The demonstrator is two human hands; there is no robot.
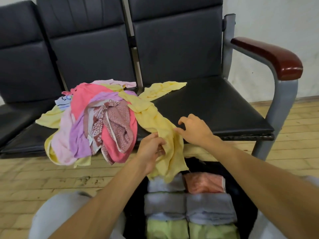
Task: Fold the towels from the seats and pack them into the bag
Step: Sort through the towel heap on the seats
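Note:
A long yellow towel (155, 116) trails from the right seat over its front edge and hangs above the bag. My left hand (151, 149) pinches the towel's hanging part. My right hand (193, 130) touches its right edge at the seat front, fingers loosely curled. A heap of unfolded towels (96, 121), pink, purple, patterned red and pale yellow, lies on the middle seat. Below me, the open black bag (198, 163) holds folded towels (188, 204) in two rows: grey, salmon and light green.
The black padded bench (207, 104) has three seats, with a grey metal frame and a dark red armrest (272, 56) at the right. Wooden-look flooring (51, 178) lies in front. My knees in light trousers flank the bag.

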